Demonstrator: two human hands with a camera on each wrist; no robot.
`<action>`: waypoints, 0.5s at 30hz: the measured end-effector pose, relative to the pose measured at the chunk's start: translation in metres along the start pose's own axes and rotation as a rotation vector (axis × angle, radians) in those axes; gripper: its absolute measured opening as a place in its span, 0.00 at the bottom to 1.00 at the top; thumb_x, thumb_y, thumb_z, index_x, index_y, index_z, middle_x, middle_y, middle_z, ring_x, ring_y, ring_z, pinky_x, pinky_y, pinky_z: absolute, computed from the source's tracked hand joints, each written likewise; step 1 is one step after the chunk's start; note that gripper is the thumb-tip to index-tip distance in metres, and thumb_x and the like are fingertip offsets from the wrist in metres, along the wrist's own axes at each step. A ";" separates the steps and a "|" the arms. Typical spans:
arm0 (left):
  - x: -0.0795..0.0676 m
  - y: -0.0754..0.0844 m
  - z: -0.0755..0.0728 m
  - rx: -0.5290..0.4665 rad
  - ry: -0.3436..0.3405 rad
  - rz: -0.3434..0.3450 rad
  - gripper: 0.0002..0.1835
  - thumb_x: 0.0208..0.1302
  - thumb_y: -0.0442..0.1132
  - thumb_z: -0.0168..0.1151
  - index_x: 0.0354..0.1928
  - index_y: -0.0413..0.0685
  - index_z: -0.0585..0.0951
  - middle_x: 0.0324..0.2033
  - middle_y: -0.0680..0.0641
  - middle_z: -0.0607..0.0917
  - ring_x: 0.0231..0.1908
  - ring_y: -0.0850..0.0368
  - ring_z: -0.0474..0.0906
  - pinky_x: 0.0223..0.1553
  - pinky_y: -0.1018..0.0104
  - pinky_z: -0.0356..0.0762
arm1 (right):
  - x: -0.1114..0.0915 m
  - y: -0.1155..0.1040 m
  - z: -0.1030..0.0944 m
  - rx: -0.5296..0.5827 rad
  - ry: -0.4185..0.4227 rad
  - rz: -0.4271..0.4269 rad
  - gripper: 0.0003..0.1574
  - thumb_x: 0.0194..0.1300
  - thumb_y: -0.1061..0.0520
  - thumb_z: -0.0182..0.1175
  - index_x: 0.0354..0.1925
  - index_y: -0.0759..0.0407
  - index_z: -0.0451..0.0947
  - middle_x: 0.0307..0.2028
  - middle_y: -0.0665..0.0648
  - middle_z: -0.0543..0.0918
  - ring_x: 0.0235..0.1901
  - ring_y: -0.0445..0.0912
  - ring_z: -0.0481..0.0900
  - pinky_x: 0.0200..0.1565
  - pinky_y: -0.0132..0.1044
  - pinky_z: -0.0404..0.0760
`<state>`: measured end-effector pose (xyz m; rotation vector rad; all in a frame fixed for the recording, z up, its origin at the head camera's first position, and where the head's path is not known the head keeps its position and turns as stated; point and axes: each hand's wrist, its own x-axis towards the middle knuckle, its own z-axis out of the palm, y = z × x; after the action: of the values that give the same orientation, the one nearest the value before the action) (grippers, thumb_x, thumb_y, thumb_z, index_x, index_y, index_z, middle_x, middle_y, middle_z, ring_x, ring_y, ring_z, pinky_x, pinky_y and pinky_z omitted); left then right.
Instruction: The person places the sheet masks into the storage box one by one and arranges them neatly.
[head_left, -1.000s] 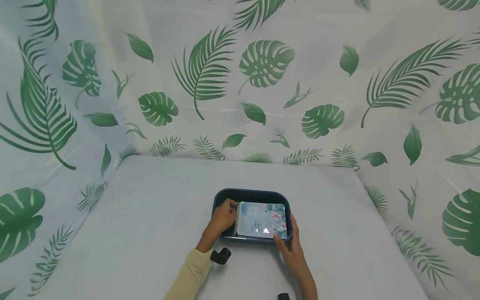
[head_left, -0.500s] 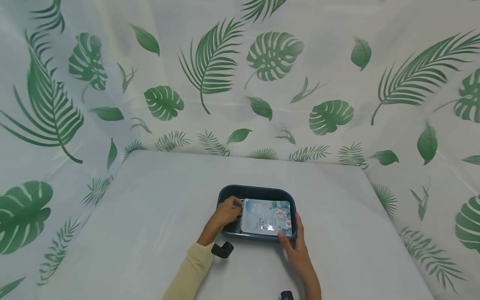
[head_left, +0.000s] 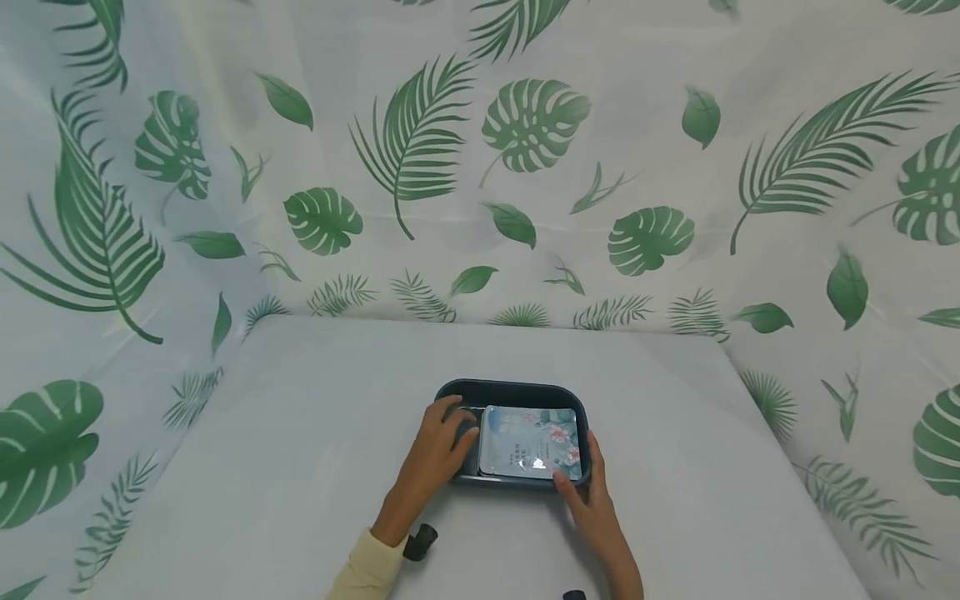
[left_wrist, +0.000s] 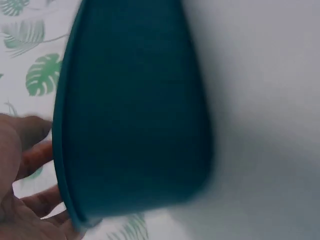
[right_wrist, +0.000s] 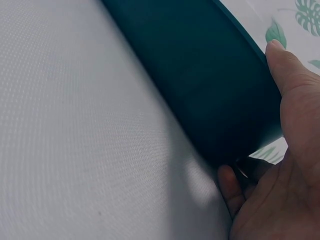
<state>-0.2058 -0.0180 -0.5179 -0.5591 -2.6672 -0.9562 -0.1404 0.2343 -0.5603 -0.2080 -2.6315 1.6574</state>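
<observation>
A dark teal plastic bin (head_left: 517, 483) with rounded corners sits on the white table. Inside it, toward the right, lies a flat glossy packet (head_left: 528, 442) printed with pale blue and pink flowers. My left hand (head_left: 429, 450) is over the bin's left end, fingers spread and loosely bent, holding nothing. In the left wrist view these fingers (left_wrist: 37, 202) show beyond the bin's rim. My right hand (head_left: 597, 512) grips the bin's front right corner, its thumb over the rim. The right wrist view has the other fingers low against the bin wall (right_wrist: 200, 75).
The white tabletop (head_left: 315, 450) spreads around the bin. A sheet printed with green leaves (head_left: 525, 125) hangs behind and along both sides. Black wrist-worn pieces show at my left wrist (head_left: 420, 542) and at the bottom edge by the right forearm (head_left: 574, 595).
My left hand has drawn back leftward from the packet's left edge, and its curled fingers have spread. The right hand keeps its hold on the bin. The view has shifted slightly.
</observation>
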 end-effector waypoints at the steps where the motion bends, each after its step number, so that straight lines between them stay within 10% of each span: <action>1: -0.005 -0.002 -0.002 0.015 -0.001 0.005 0.13 0.67 0.49 0.62 0.46 0.50 0.82 0.65 0.39 0.71 0.67 0.41 0.65 0.62 0.48 0.71 | 0.000 0.000 -0.001 0.001 -0.001 0.002 0.53 0.71 0.42 0.55 0.77 0.37 0.31 0.78 0.60 0.40 0.75 0.65 0.43 0.69 0.64 0.52; 9: -0.039 -0.021 -0.007 -0.221 -0.279 -0.214 0.30 0.54 0.61 0.69 0.51 0.50 0.74 0.75 0.35 0.46 0.67 0.31 0.63 0.56 0.42 0.74 | 0.002 0.001 -0.004 -0.005 -0.008 -0.008 0.53 0.71 0.43 0.55 0.77 0.37 0.30 0.78 0.59 0.39 0.76 0.64 0.42 0.70 0.63 0.51; 15: -0.043 -0.025 -0.002 -0.234 -0.178 -0.221 0.26 0.50 0.63 0.70 0.39 0.53 0.74 0.72 0.32 0.57 0.69 0.33 0.62 0.60 0.43 0.71 | 0.000 -0.001 -0.002 0.023 -0.022 0.018 0.55 0.73 0.44 0.53 0.77 0.48 0.25 0.77 0.67 0.36 0.75 0.68 0.43 0.69 0.62 0.52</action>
<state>-0.1779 -0.0485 -0.5461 -0.4178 -2.8383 -1.3533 -0.1404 0.2358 -0.5587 -0.2145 -2.6325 1.7051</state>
